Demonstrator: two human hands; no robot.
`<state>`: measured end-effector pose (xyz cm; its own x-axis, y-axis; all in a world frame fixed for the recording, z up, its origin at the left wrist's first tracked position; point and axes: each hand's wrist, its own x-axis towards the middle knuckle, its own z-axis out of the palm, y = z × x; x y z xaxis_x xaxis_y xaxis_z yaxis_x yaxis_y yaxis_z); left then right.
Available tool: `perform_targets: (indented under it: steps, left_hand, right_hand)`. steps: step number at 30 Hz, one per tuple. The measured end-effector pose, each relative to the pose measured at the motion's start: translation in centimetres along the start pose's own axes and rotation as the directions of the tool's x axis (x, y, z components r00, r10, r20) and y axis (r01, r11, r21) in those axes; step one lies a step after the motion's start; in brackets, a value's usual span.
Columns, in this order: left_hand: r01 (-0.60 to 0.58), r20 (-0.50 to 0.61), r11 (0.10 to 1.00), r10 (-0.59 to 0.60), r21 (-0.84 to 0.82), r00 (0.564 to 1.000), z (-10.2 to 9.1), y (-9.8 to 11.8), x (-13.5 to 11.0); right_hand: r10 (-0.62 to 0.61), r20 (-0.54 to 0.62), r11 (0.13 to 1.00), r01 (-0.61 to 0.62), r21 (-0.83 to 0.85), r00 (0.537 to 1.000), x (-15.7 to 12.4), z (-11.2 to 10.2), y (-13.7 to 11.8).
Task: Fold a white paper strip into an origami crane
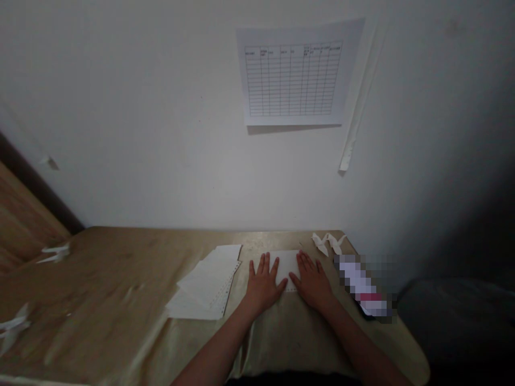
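Observation:
A white sheet of paper [286, 268] with small holes along its near edge lies flat on the table. My left hand [263, 283] rests palm down on its left side, fingers spread. On the right side my right hand [313, 279] lies flat too, thumb pointing toward the left one. Both thumbs come close together over the sheet's near part. Left of my hands is a fanned stack of white hole-punched sheets [205, 284]. Past the right hand, near the table's far right corner, sit folded white paper shapes [328, 243].
The table [120, 279] has a wrinkled brownish cover and meets a pale wall. A pixelated, phone-like object [362, 287] lies at its right edge. White paper pieces [56, 252] lie at the left. A printed grid sheet [293, 78] hangs on the wall.

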<state>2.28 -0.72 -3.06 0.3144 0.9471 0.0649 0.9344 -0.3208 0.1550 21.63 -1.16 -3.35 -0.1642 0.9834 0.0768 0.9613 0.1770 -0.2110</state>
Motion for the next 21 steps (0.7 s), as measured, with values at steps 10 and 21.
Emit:
perform_targets:
  steps: [10,21]
  left_hand:
    - [0.047,-0.074,0.999,-0.045,0.020,0.996,0.0,-1.0,-0.1]
    - [-0.325,-0.149,0.931,0.350,0.168,0.925,0.6,-0.7,0.4]
  right_hand:
    - [0.044,-0.107,0.999,-0.045,-0.009,0.993,0.2,1.3,0.9]
    - [-0.266,-0.144,0.963,0.269,-0.001,0.953,0.5,1.2,-0.2]
